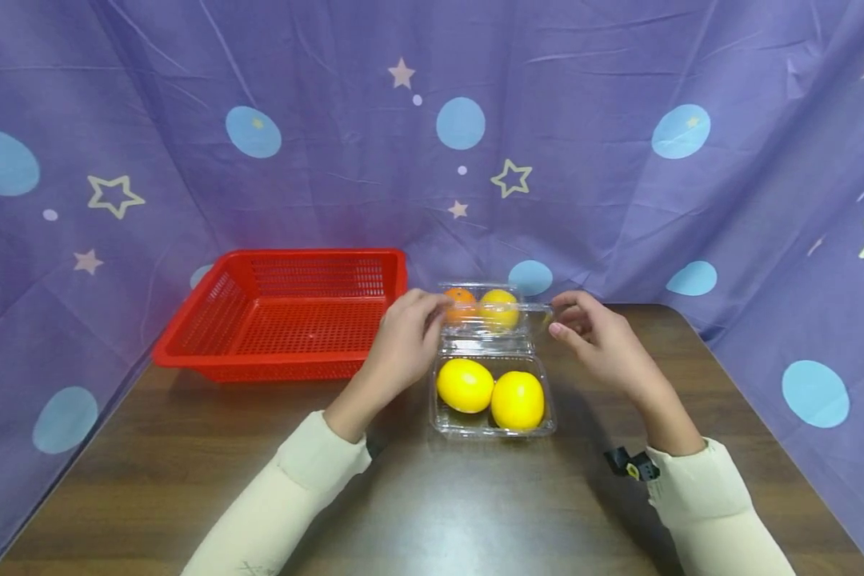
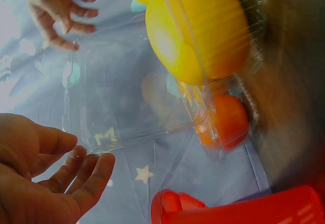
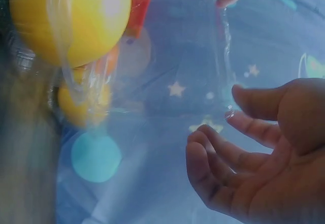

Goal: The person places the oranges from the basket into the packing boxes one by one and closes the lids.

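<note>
A clear plastic clamshell box (image 1: 446, 420) sits on the table with two yellow fruits (image 1: 464, 386) side by side in its base. Its transparent lid (image 2: 127, 97) is raised along the far side. At the lid's left corner, my left hand (image 1: 405, 340) pinches with thumb and fingertips. My right hand (image 1: 605, 344) holds the right corner lightly, thumb and index fingertip at the edge, other fingers loosely bent. Behind the lid, an orange fruit (image 1: 459, 304) and another yellow fruit (image 1: 499, 309) show through the plastic, in a second clear box (image 1: 475, 286).
To the left on the brown wooden table (image 1: 475, 504) stands a red plastic basket (image 1: 281, 372) with slotted walls, close to the boxes. A purple curtain (image 1: 346, 160) with stars and blue ovals hangs behind the table and along its sides.
</note>
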The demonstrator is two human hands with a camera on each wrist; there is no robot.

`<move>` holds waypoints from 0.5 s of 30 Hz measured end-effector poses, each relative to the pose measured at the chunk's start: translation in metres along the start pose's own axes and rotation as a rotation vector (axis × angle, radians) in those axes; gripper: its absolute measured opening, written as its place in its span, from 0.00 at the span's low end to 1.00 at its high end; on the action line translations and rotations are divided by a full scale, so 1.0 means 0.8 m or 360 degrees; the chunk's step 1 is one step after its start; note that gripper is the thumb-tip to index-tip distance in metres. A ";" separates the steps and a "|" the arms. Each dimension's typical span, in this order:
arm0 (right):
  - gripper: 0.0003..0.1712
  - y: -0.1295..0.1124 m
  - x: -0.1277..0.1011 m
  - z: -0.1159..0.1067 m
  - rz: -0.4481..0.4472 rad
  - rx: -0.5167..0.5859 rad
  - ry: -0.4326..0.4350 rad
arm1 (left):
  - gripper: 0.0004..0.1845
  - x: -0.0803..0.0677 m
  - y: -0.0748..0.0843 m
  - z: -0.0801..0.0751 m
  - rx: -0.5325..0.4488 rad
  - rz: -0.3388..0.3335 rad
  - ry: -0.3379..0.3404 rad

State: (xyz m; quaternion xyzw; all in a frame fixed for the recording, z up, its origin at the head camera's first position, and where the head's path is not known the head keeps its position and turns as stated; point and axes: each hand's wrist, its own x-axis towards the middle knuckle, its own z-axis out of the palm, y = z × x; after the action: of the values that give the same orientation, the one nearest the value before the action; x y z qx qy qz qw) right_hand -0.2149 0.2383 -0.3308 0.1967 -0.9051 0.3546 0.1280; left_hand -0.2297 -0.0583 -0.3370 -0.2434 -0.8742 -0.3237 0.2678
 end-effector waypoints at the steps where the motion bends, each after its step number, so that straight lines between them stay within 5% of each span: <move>1: 0.17 -0.004 -0.001 0.000 -0.0054 -0.0023 0.0028 | 0.11 -0.004 0.001 -0.001 0.0003 0.0022 -0.0005; 15: 0.11 -0.024 -0.032 0.005 -0.0423 -0.0532 0.0076 | 0.13 -0.052 0.000 -0.012 -0.0002 0.0337 -0.0129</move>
State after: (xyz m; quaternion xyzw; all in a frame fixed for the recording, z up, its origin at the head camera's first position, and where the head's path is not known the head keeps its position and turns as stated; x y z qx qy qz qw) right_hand -0.1838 0.2293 -0.3314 0.2820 -0.9141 0.1842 0.2260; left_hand -0.1961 -0.0755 -0.3569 -0.3475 -0.8535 -0.2842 0.2648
